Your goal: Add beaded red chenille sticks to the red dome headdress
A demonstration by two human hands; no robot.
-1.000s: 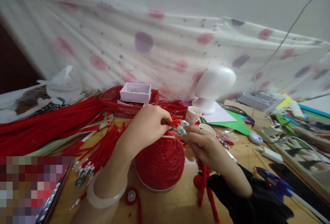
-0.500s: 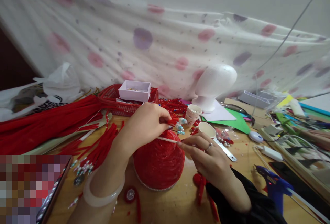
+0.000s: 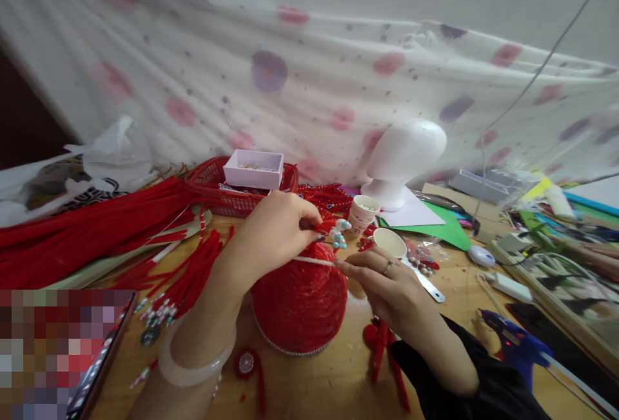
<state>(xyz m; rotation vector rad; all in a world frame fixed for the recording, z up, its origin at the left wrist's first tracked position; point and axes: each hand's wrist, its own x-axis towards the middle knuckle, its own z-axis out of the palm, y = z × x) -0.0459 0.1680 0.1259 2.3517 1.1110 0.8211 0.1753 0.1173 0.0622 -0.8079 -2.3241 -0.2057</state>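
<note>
A red dome-shaped cap [image 3: 300,310], edged with a row of small pearls, stands on the wooden table in front of me. At its top, my left hand [image 3: 280,230] is closed in a pinch on a red fuzzy ornament [image 3: 331,225] with white and pale blue beads at its end. A thin white strip [image 3: 314,261] runs across the upper part of the cap, its left end under my left hand. My right hand [image 3: 394,284], fingers bent together, holds the strip's right end between fingertips; the thumb is mostly hidden.
Behind are a red basket [image 3: 213,199] with a white box [image 3: 254,170], stacked paper cups [image 3: 363,210] and a foam head [image 3: 403,159]. A blue glue gun [image 3: 515,342] stands at right. Red stems [image 3: 97,223] and a pixelated screen [image 3: 62,355] occupy the left.
My right hand has shifted slightly, its index finger now straighter against the strip's end. The strip lies closer to the cap. My left hand stays in place.
</note>
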